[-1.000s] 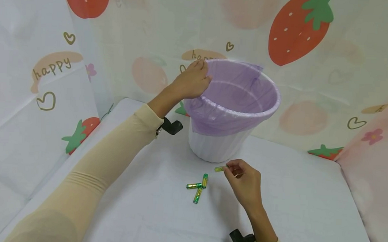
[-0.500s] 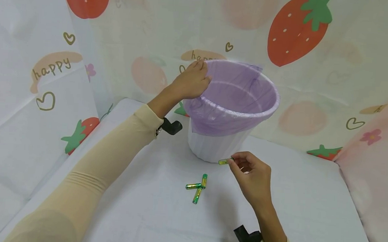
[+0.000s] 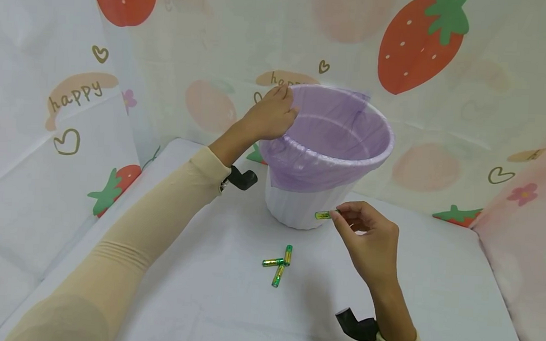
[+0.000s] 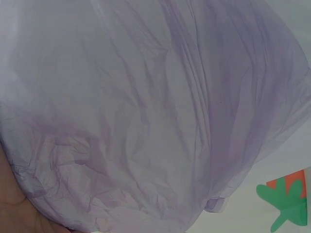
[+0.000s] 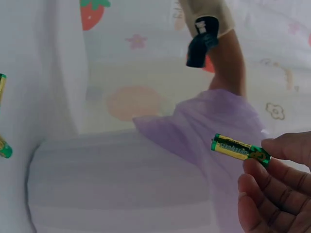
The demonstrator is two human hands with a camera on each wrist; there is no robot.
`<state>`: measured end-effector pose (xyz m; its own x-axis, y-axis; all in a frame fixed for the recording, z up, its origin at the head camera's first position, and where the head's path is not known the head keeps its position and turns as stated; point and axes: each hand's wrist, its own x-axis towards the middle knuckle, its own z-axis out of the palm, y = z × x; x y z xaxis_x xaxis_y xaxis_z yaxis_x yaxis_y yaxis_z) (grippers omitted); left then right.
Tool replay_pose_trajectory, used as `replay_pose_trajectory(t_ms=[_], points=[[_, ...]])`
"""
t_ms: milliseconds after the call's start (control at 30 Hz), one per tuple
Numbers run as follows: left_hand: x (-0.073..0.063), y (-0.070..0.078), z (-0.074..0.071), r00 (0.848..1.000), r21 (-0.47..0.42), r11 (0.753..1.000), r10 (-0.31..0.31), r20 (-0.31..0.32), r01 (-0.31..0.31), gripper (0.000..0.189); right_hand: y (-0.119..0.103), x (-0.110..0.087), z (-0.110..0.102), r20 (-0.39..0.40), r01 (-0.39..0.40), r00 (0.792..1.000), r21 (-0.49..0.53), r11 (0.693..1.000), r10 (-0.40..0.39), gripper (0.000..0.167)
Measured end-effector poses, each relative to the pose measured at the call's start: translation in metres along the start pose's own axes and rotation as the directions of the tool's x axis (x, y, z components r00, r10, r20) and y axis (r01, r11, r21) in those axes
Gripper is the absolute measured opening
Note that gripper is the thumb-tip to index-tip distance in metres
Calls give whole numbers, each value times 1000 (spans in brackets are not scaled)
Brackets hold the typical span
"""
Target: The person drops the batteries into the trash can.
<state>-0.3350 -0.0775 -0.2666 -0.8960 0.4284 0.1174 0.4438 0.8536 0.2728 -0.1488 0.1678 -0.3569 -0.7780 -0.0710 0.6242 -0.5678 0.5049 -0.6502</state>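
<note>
In the head view my right hand [image 3: 370,245] pinches a green and yellow battery [image 3: 323,214] between thumb and fingertips, in front of the bin's lower side. The right wrist view shows that battery [image 5: 240,149] up close, one end between the digits. My left hand [image 3: 272,113] grips the left rim of a white trash can [image 3: 299,208], fingers partly hidden behind the edge. A thin purple bag [image 3: 319,175] lines the can and folds over its rim; it fills most of the left wrist view. Several batteries [image 3: 278,275] lie touching on the white cloth in front.
A white cloth covers the table [image 3: 220,296], whose right edge runs down to the lower right. Behind stands a fabric backdrop [image 3: 442,117] printed with strawberries and hearts. Each wrist carries a black camera mount [image 3: 357,327].
My right hand has risen and moved to the right with the battery, away from the batteries on the cloth. The left hand stays at the trash can's rim.
</note>
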Motion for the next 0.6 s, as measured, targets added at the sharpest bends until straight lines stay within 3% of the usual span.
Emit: replay_pose_trajectory(t_ms=[600], points=[[-3,3,-2,1000,-16,1000,-13,4,13,63,-19,31,-23,-36,54,998,15,998,-54,10]])
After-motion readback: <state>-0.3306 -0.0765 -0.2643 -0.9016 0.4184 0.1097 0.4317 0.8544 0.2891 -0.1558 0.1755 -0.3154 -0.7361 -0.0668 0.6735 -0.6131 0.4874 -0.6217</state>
